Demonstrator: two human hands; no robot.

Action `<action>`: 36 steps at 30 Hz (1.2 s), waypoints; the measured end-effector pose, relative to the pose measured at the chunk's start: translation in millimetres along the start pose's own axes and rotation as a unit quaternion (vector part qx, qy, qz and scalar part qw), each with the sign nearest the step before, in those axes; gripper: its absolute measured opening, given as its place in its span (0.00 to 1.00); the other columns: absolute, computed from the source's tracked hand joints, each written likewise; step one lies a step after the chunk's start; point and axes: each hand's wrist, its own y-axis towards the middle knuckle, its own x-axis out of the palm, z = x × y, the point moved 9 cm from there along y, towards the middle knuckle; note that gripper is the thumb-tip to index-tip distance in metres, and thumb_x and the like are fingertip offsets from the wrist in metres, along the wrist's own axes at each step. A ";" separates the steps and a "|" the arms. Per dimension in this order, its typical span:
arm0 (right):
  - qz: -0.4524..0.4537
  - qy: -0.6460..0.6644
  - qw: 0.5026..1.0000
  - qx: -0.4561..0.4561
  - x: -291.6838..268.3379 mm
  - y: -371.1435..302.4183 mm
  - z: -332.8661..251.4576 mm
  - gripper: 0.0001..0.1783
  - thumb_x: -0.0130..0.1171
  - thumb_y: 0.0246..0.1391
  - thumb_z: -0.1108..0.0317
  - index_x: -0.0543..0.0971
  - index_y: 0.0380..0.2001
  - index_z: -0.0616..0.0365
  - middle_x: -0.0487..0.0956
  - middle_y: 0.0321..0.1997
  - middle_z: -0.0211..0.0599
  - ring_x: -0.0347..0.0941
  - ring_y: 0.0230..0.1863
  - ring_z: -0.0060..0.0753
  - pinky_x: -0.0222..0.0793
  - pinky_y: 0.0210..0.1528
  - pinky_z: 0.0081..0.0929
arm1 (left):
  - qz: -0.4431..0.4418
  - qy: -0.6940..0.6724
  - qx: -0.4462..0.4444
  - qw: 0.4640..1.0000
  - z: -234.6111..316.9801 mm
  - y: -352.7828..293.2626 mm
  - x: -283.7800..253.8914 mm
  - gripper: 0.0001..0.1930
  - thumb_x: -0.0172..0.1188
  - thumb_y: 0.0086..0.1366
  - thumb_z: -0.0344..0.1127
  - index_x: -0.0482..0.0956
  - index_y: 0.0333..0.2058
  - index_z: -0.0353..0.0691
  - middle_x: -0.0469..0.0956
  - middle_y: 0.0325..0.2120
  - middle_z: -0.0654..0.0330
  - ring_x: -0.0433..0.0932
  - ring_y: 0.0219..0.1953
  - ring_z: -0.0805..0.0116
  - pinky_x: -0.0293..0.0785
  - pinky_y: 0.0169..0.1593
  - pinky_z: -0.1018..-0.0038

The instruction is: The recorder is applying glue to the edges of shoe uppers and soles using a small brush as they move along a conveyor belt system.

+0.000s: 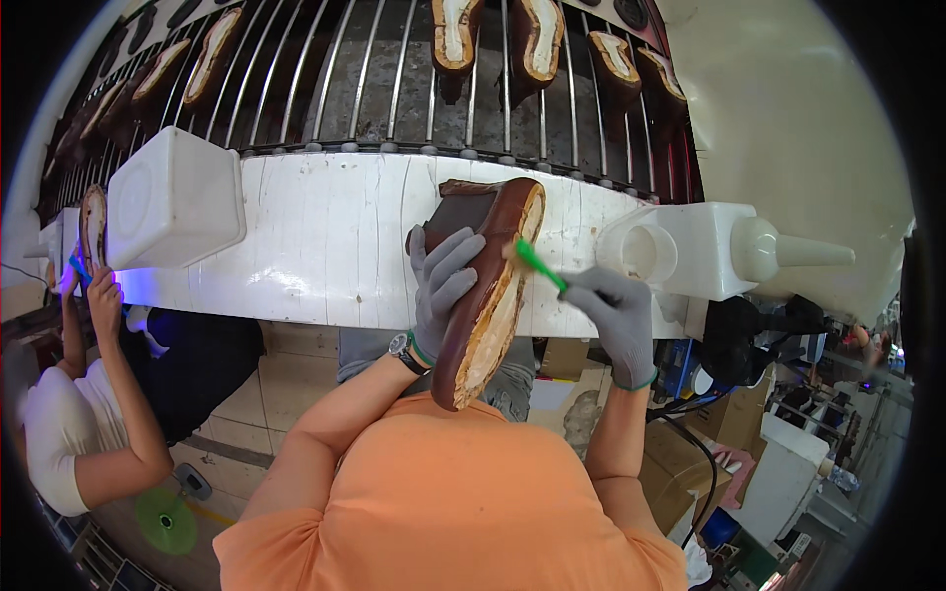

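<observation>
My gloved left hand (pixel 448 286) grips a brown leather shoe upper (pixel 480 266) by its side, with the pale, rough underside turned to the right. The upper is tilted, toe end toward me and heel end over the white bench. In my gloved right hand (pixel 613 313) is a brush with a green handle (pixel 540 266). Its bristles touch the edge of the underside near the heel end. A round white tub (pixel 638 250) stands on the bench just beyond my right hand.
Behind the white bench (pixel 325 227) runs a roller rack (pixel 345 79) carrying several shoe uppers (pixel 537 44). A white plastic container (pixel 177 197) stands at left, a white bottle with a nozzle (pixel 754 248) at right. A co-worker (pixel 99 414) handles another shoe at far left. Cardboard boxes (pixel 680 473) sit low right.
</observation>
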 end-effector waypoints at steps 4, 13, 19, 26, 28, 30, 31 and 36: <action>0.119 -0.014 0.993 -0.009 -11.3 29.3 10.9 0.11 0.63 0.55 0.69 0.85 0.36 0.66 0.81 0.26 0.27 0.69 0.29 0.13 0.61 0.31 0.16 | -0.012 0.001 -0.006 1.000 3.1 3.0 2.5 0.26 0.62 0.62 0.37 0.63 0.57 0.49 0.70 0.60 0.52 0.70 0.62 0.50 0.35 0.71 0.40; 0.028 -0.009 0.999 -0.022 4.9 -11.4 -7.0 0.06 0.66 0.52 0.73 0.86 0.33 0.64 0.79 0.24 0.25 0.64 0.24 0.10 0.57 0.26 0.15 | -0.040 0.009 -0.010 0.999 7.6 20.5 -3.4 0.24 0.64 0.60 0.35 0.65 0.53 0.48 0.72 0.59 0.54 0.71 0.60 0.53 0.39 0.71 0.45; -0.002 -0.044 0.997 -0.071 18.9 -36.3 -43.6 0.11 0.65 0.48 0.78 0.86 0.37 0.62 0.80 0.25 0.32 0.70 0.24 0.15 0.61 0.26 0.16 | -0.066 0.027 -0.016 0.997 9.1 29.6 -6.7 0.25 0.64 0.60 0.34 0.65 0.55 0.47 0.72 0.58 0.55 0.72 0.59 0.55 0.42 0.71 0.46; -0.019 -0.094 0.978 -0.187 27.1 -54.8 -90.7 0.14 0.70 0.44 0.78 0.86 0.38 0.60 0.81 0.27 0.34 0.74 0.23 0.19 0.65 0.24 0.17 | -0.120 0.044 -0.028 0.991 13.0 55.3 -7.1 0.29 0.65 0.59 0.39 0.66 0.58 0.44 0.75 0.56 0.57 0.74 0.57 0.61 0.51 0.67 0.51; -0.023 -0.103 0.970 -0.219 29.7 -57.3 -102.0 0.15 0.71 0.42 0.77 0.86 0.38 0.57 0.81 0.28 0.34 0.76 0.24 0.24 0.67 0.25 0.20 | -0.142 0.044 -0.041 0.988 17.0 64.5 -8.2 0.31 0.66 0.58 0.40 0.67 0.59 0.45 0.75 0.55 0.59 0.75 0.55 0.63 0.52 0.66 0.53; -0.018 -0.119 0.956 -0.266 30.3 -60.9 -114.8 0.16 0.72 0.41 0.76 0.87 0.38 0.56 0.82 0.28 0.34 0.77 0.25 0.27 0.69 0.26 0.21 | -0.183 0.071 -0.044 0.980 23.6 71.8 -9.1 0.33 0.67 0.56 0.42 0.67 0.60 0.45 0.76 0.54 0.60 0.76 0.53 0.64 0.53 0.66 0.55; -0.022 -0.128 0.952 -0.276 29.7 -61.7 -119.2 0.17 0.72 0.39 0.74 0.86 0.38 0.55 0.82 0.28 0.35 0.77 0.26 0.31 0.70 0.27 0.23 | -0.212 0.097 -0.041 0.971 27.3 74.3 -9.6 0.33 0.67 0.56 0.42 0.68 0.60 0.45 0.76 0.54 0.61 0.76 0.51 0.65 0.53 0.66 0.56; 0.004 -0.182 0.919 -0.351 22.8 -61.0 -144.5 0.17 0.72 0.38 0.73 0.86 0.37 0.54 0.82 0.28 0.35 0.77 0.26 0.32 0.70 0.27 0.25 | -0.347 0.077 -0.087 0.931 27.7 86.1 -8.5 0.44 0.72 0.47 0.48 0.66 0.64 0.48 0.80 0.48 0.65 0.78 0.47 0.65 0.49 0.67 0.54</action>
